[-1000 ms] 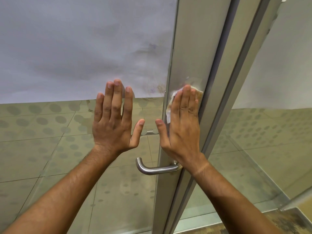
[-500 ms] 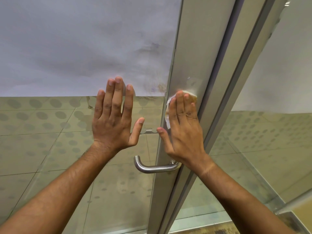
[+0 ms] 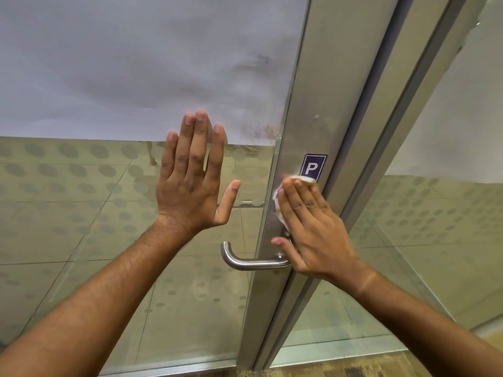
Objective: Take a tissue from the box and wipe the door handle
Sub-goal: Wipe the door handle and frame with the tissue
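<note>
Tissue (image 3: 278, 204) is being pressed on the door frame (image 3: 321, 91) under the right hand (image 3: 313, 229), fingers straight and together | door handle (image 3: 253, 262) is being left just below that nearer hand, axis horizontal, running leftward | left hand (image 3: 190, 186), fingers splayed, is being braced on glass (image 3: 95, 227).

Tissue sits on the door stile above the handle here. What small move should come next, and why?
Probably slide the right hand down so the tissue meets the lever handle: its flat fingers press the tissue on the metal stile above the handle, which lies bare.

white tissue (image 3: 278, 202), silver door handle (image 3: 245, 263), dotted glass (image 3: 81, 186)
</note>
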The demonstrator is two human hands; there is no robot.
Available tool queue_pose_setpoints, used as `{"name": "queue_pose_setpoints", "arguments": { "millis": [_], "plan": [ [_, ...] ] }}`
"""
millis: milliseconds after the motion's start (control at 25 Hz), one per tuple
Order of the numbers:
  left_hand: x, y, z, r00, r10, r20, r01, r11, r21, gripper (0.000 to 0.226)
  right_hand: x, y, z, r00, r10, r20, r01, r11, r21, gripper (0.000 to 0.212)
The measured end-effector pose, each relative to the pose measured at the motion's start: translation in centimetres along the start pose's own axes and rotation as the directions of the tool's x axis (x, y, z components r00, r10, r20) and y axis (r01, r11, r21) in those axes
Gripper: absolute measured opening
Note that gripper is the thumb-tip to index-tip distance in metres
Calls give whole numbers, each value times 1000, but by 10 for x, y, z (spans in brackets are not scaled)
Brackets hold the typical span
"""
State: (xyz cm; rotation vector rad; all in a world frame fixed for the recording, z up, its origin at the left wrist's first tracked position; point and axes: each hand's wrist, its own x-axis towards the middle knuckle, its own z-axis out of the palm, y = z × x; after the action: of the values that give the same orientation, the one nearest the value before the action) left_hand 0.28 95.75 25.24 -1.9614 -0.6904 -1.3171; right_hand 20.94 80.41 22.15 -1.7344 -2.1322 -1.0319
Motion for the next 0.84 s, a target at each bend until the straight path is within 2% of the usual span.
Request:
{"name": "queue_pose_setpoints", "arguments": {
  "millis": [120,320,480,560,760,840],
  "plan": [
    [0,1,0,1000,0,1,0,1000,1,87,-17,5,2,994,-57,95,64,995,-70,80],
    [-1,0,1,1000,-2,2,2,1000,11,87,-6,-8,6,998,56,26,-56,998,-13,81],
    [-1,-1,2,1000,0,-1,0,1000,4,88,-15,-6,8,989,-66,130,74,996,-55,76],
    [-1,-1,1,1000,-3,1,3,1000,-2,89,-20,-2,6,985,-73,158,83,995,-60,76],
    [0,0,-1,1000,-1,16,1,1000,8,87,-21,-18,5,987,112,112,-109,993,-35,80],
    [0,1,-1,1000,0,11,0,1000,12,87,-18,-24,7,987,129,100,-130,991,5,80]
  ]
}}
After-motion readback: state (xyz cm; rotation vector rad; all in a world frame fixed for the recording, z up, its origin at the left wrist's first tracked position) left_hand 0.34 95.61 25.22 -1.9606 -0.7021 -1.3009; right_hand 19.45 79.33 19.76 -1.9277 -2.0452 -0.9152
